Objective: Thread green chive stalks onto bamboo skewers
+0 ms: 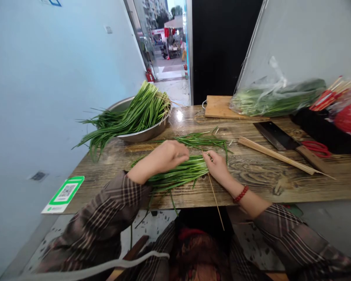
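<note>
A row of green chives [178, 172] lies across the wooden table in front of me, white ends to the right. My right hand [218, 167] pinches a thin bamboo skewer [215, 200] at those white ends. The skewer's lower part sticks out past the table's front edge. Above the row, my left hand [171, 154] is closed with curled fingers; what they hold, if anything, is hidden. Just behind both hands lies a smaller heap of loose chives [199, 140].
A metal basin [148, 134] heaped with chives stands back left. To the right lie a bundle of skewers [276, 155], a cleaver [276, 134], red-handled scissors [316, 147] and a cutting board [219, 106]. Bagged greens [280, 97] are behind. A QR-code card [64, 193] sits front left.
</note>
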A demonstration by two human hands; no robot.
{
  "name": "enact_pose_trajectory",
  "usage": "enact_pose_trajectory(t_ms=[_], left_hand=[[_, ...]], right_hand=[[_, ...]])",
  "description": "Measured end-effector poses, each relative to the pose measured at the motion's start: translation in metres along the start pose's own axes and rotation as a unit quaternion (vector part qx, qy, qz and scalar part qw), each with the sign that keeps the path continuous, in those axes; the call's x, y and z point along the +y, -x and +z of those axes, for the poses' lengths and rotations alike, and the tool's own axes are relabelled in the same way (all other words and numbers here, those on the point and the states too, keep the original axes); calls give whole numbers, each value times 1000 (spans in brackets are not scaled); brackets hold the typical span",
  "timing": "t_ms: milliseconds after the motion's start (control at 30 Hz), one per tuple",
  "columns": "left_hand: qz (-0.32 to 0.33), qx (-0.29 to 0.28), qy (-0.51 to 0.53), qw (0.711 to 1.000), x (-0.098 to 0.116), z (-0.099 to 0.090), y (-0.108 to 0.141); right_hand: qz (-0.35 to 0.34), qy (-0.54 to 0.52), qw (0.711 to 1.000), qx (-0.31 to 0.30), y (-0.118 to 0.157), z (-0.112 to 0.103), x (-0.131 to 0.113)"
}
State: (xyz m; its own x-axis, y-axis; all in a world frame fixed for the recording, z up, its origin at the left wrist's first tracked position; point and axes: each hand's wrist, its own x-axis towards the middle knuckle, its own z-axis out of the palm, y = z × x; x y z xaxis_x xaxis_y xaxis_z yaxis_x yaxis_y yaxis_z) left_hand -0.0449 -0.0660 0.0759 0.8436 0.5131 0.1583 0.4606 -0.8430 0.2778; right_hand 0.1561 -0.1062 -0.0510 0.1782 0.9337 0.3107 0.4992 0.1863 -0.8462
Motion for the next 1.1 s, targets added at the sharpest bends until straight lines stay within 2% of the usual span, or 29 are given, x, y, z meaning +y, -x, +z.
enact_pose_trajectory(t_ms=[67, 167, 267, 333, 433, 567, 667, 767, 900, 1100], left_hand=[[-38, -4, -26, 999, -13, 7, -29], [-69, -51, -75, 994, -34, 33, -66], [-106, -42, -149, 982, -49, 58, -89], [-122, -51, -188, 973, -57, 66, -97], [-134, -50, -224, 964, -65, 64, -101], [-175, 24, -240, 955, -68, 41, -104], [-175, 65, -222, 957, -62, 23, -106], [-174, 69, -187, 964, -50, 17, -103], [-168, 74, -134, 974, -45, 33, -89], [-160, 127, -5, 979, -56, 65, -75]], right_hand=[[-13, 0, 1000, -5, 1, -2, 0], [-25, -14, 1000, -10, 3, -6, -2], [-31, -21, 999, -12, 4, -8, -3], [-32, -21, 999, -10, 2, -10, -2], [-29, -23, 999, -2, -3, -12, 1], [0, -33, 999, 33, -15, -10, 4], [12, -26, 997, 74, -24, -7, 4], [-3, -23, 997, 74, -29, -6, 2], [-22, -40, 998, 42, -30, -9, 4], [-35, -41, 998, 10, -29, -16, 6]])
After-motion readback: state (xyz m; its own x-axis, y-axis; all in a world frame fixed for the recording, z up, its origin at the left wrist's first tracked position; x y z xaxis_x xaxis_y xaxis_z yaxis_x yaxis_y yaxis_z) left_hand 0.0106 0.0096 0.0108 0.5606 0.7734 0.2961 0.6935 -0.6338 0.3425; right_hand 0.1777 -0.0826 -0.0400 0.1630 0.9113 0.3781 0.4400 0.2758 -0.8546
